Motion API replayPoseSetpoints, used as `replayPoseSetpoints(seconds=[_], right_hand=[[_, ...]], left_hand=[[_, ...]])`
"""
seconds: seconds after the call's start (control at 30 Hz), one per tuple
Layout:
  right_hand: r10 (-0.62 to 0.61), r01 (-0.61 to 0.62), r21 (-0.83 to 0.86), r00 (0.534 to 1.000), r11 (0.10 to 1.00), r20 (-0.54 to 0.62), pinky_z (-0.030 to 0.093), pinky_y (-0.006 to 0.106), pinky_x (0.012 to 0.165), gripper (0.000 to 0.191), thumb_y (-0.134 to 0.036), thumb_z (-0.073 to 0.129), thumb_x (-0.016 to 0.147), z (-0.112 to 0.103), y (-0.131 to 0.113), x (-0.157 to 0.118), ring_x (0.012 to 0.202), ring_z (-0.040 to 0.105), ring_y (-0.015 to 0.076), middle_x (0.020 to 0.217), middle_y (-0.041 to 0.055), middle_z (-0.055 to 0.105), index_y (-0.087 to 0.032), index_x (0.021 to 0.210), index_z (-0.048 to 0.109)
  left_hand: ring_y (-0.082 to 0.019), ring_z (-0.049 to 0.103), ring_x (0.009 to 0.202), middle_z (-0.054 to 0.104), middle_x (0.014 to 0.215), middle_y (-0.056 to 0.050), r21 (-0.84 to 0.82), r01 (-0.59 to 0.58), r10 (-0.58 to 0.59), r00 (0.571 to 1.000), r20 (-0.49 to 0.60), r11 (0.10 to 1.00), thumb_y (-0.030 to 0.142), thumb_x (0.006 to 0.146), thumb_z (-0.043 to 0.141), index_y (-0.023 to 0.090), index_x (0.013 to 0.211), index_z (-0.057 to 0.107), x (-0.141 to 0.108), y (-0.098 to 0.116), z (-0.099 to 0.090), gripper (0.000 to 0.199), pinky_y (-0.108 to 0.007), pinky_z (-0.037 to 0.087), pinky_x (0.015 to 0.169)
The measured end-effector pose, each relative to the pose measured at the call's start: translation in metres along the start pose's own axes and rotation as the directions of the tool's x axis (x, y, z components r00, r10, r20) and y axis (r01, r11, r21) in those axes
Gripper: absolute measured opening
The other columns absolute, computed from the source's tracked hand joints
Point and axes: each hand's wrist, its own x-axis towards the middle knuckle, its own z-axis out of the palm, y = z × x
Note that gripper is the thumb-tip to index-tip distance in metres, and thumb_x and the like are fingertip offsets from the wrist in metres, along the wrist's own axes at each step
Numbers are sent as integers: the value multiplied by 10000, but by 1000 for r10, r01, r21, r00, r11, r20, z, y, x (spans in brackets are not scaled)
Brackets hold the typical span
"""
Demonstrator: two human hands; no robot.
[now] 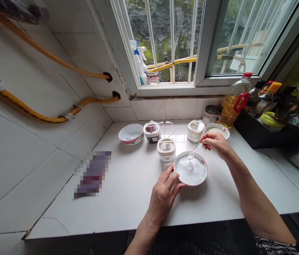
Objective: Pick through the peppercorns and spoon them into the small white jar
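My left hand (pixel 162 194) is closed on the near left rim of a white bowl with a pink edge (pixel 193 184). White granules, like salt or sugar, fill much of that bowl (pixel 188 170). Between the fingertips of my right hand (pixel 216 143) is the handle of a small white spoon (pixel 191 155), its head held low over the granules. Just behind the bowl stands a square lidded jar (pixel 166 150). A second such jar (pixel 195 131) is farther back, beside another bowl (pixel 223 132) partly hidden by my right hand.
At the back left are a flower-patterned bowl (pixel 131 135) and a jar with dark red contents (pixel 151 132), its lid raised. An oil bottle (pixel 230 106) and a black box of bottles (pixel 257 131) line the right. A pixelated purple item (pixel 93 175) lies on the left.
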Motion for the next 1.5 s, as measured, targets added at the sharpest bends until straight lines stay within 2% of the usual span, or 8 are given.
replayPoseSetpoints(seconds=[0.17, 0.33, 0.5, 0.63, 0.73, 0.87, 1.03, 1.5], right_hand=[[46, -40, 173, 998, 984, -30, 373, 261, 488, 144, -298, 707, 583, 16, 4, 5, 488, 500, 115, 506, -2, 593, -174, 646, 669], [-65, 83, 226, 994, 971, -86, 481, 282, 569, 247, -387, 759, 651, 46, 10, 7, 547, 569, 129, 612, 17, 683, -179, 756, 676], [-342, 339, -55, 939, 939, -40, 543, 327, 674, 160, -351, 642, 846, 64, 18, 3, 691, 675, 180, 776, 59, 735, -197, 857, 683], [-559, 558, -386, 820, 734, 122, 530, 339, 739, 166, -226, 549, 918, 62, 17, -2, 740, 680, 192, 794, 58, 747, -227, 860, 704], [-638, 609, -405, 766, 682, 77, 527, 325, 728, 159, -207, 541, 919, 52, 10, -5, 724, 676, 186, 791, 51, 744, -215, 891, 697], [-559, 501, -406, 829, 764, -30, 491, 281, 635, 101, -183, 570, 827, 25, -2, -10, 626, 618, 158, 678, 8, 669, -192, 822, 670], [-451, 388, -508, 893, 769, 0, 374, 248, 530, 110, -178, 527, 738, -2, -10, -16, 549, 491, 123, 585, -12, 562, -186, 670, 614], [-201, 223, -421, 975, 879, 97, 327, 253, 510, 128, -234, 498, 690, 1, -5, -13, 532, 456, 119, 576, -16, 540, -182, 674, 613]], left_hand=[[-268, 593, 1289, 618, 1346, -155, -4, 4, -4, 1000, 2, 1000, 296, 1003, 537, 218, 1120, 574, 0, 0, 1, 145, -387, 577, 977], [-268, 600, 1279, 605, 1360, -168, -3, 3, -3, 1000, -5, 1000, 305, 1006, 529, 211, 1114, 574, 0, 0, 1, 150, -381, 577, 970], [-262, 604, 1272, 602, 1363, -168, -7, 11, -11, 1000, -5, 1000, 314, 1006, 532, 213, 1117, 579, 0, 0, 1, 158, -373, 575, 970], [-259, 622, 1247, 603, 1355, -183, 7, 9, -9, 1000, -5, 1000, 322, 1011, 520, 203, 1116, 577, 0, 1, 1, 169, -371, 577, 961], [-261, 619, 1252, 610, 1344, -177, 17, 6, -6, 1000, -4, 1000, 327, 1013, 515, 206, 1114, 571, 0, 1, 0, 167, -366, 581, 952], [-259, 618, 1254, 612, 1339, -178, 23, -1, 1, 1000, -10, 1000, 329, 1015, 509, 204, 1107, 569, 0, 1, 0, 166, -355, 580, 952], [-260, 618, 1253, 617, 1330, -185, 33, -4, 5, 1000, -12, 999, 326, 1011, 517, 199, 1107, 573, 0, 1, 1, 169, -361, 577, 960], [-256, 626, 1242, 634, 1309, -169, 9, -5, 5, 1000, -27, 1000, 320, 1009, 524, 198, 1095, 583, 0, 0, 2, 161, -358, 579, 956]])
